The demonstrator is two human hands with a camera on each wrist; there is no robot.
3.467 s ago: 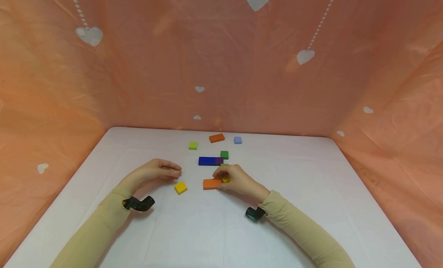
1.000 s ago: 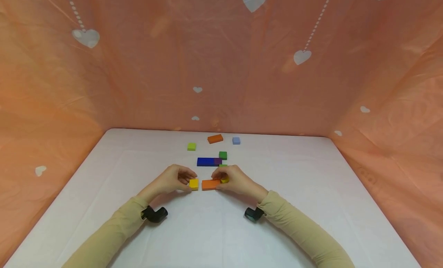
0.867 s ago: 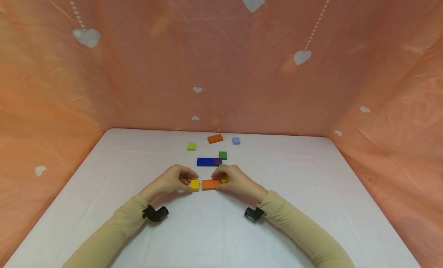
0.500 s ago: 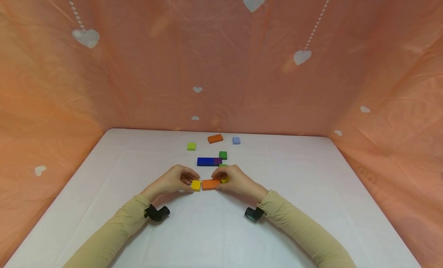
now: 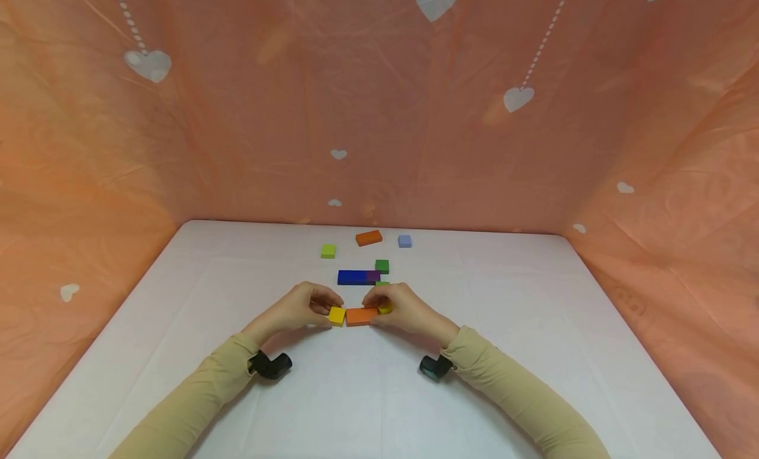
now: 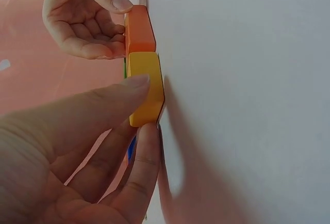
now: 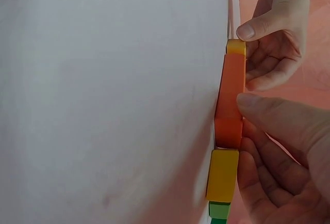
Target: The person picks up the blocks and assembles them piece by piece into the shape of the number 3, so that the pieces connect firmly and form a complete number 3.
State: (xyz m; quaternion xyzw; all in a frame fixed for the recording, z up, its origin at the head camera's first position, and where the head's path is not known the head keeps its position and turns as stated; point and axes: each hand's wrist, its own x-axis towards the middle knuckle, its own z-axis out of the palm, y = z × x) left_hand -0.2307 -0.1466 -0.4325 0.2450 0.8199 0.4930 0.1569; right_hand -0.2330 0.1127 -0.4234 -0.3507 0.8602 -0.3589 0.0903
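Note:
My left hand (image 5: 296, 307) pinches a yellow square block (image 5: 337, 316) between thumb and fingers; the left wrist view shows the thumb on the face of this block (image 6: 142, 100). Right up against it, end to end, lies a longer orange block (image 5: 359, 317). The right hand (image 5: 410, 312) grips the orange block's right part, its thumb on the near side in the right wrist view (image 7: 232, 92). A second yellow block (image 7: 223, 175), partly hidden by the right fingers in the head view, sits just beyond the orange one's right end.
Behind the hands lie a blue block (image 5: 352, 277) with a purple block (image 5: 373, 276) at its end, a dark green block (image 5: 382, 266) and a partly covered green block (image 5: 382, 284). Farther back are lime (image 5: 328, 251), orange (image 5: 369, 238) and pale blue (image 5: 405, 241) blocks on the white table (image 5: 474, 380).
My left hand has taken hold of the loose yellow block, straightened it and brought it rightward to the orange block's left end. The right hand has kept its hold on the orange block.

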